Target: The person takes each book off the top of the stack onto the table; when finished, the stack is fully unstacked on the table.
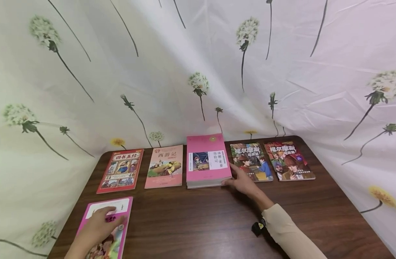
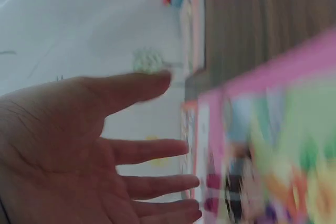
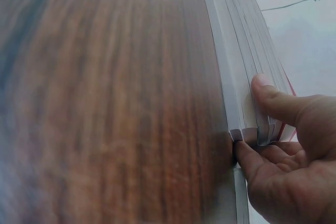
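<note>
A stack of books [image 1: 209, 151] with a pink cover on top lies at the middle of the back row. My right hand [image 1: 241, 181] holds its near right corner; in the right wrist view the thumb touches the page edges [image 3: 239, 51] and the other fingers curl against the side near the tabletop. At the front left lies a pink-bordered book [image 1: 117, 239] with a colourful picture. My left hand [image 1: 97, 228] is over this book, its fingers spread apart. In the left wrist view the hand [image 2: 79, 156] has nothing in its palm.
Along the back of the brown wooden table [image 1: 185, 223] lie a red book [image 1: 121, 171], a pale pink book [image 1: 164, 167] and two comic-style books [image 1: 254, 162], [image 1: 290, 162] on the right. A white flowered cloth [image 1: 172, 72] hangs behind.
</note>
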`<state>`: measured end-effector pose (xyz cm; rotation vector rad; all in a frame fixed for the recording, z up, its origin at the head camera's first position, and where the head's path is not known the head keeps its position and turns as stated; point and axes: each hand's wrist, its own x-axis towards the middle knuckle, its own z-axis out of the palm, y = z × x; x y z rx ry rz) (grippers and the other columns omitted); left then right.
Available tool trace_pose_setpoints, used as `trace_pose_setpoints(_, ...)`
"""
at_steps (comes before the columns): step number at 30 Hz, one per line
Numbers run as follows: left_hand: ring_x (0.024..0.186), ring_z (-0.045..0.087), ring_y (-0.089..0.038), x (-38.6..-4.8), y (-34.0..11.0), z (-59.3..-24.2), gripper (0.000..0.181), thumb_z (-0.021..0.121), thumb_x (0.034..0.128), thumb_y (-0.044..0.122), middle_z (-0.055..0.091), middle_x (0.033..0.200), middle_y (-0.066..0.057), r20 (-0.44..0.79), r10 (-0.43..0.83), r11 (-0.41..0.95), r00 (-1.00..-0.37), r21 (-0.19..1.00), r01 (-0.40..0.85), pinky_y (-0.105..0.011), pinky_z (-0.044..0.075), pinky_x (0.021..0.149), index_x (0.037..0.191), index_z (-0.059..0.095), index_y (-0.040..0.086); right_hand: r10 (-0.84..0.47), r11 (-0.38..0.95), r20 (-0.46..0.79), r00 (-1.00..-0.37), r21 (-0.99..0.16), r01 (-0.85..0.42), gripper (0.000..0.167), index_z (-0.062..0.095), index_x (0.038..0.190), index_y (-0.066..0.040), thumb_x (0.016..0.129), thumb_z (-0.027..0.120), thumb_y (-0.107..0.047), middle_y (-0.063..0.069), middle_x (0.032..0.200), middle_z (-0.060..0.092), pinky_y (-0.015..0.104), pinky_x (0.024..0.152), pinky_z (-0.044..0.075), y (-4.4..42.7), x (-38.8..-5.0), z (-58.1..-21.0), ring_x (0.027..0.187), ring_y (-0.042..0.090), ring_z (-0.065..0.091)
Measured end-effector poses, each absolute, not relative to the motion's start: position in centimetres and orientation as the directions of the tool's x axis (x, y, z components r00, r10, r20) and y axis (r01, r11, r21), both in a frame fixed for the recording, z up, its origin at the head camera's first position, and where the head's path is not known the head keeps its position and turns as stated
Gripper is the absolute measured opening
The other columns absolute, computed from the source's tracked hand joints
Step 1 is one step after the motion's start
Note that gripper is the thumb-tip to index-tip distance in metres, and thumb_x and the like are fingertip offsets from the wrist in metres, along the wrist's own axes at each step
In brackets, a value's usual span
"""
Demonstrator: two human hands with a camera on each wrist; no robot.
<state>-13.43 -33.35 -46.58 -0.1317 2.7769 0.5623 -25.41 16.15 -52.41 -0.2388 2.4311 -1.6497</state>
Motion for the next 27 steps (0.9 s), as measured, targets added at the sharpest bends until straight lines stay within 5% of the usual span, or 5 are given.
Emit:
trace_pose_setpoints(8,0.131,0.059,-0.055,-15.9,-27.8,-43.8,0.056,0.060,0.1081,0.046,0.063,0.142,-0.031,-0.167,-0.007,0.821,-0.986,0.561,-0.101,-0.067,0.052,0.102,0.139,0.064,-0.001,-0.257,0.389,-0.063,-0.964,-0.920,-0.044,0.094,0.028,0.169,-0.006,0.094,0.084,-0.018,0.023,0.157,0.055,0.040,0.107,0.055,16.3,-25.6,-52.7,0.135,0.032,0.063)
trace_pose_setpoints(16,0.103,0.076,-0.033,-19.7,-21.4,-42.6,0.035,0.062,0.1087,0.025,0.077,0.115,-0.020,-0.054,0.072,0.634,-0.996,0.774,0.004,-0.038,0.064,0.081,0.129,0.069,-0.003,-0.249,0.375,-0.052,-0.967,-0.926,-0.047,0.093,0.031,0.168,-0.006,0.093,0.084,-0.015,0.023,0.154,0.059,0.036,0.101,0.056,16.3,-25.6,-52.7,0.128,0.029,0.067)
trace_pose_setpoints(27,0.102,0.077,-0.036,-25.2,-15.9,-43.9,0.031,0.057,0.1091,0.018,0.073,0.116,-0.026,-0.146,0.034,0.348,-0.989,0.929,-0.125,-0.045,0.067,0.087,0.126,0.067,-0.006,-0.237,0.411,-0.079,-0.968,-0.911,-0.026,0.092,0.031,0.168,-0.005,0.094,0.084,-0.018,0.024,0.153,0.059,0.034,0.099,0.055,16.3,-25.5,-52.7,0.130,0.031,0.066)
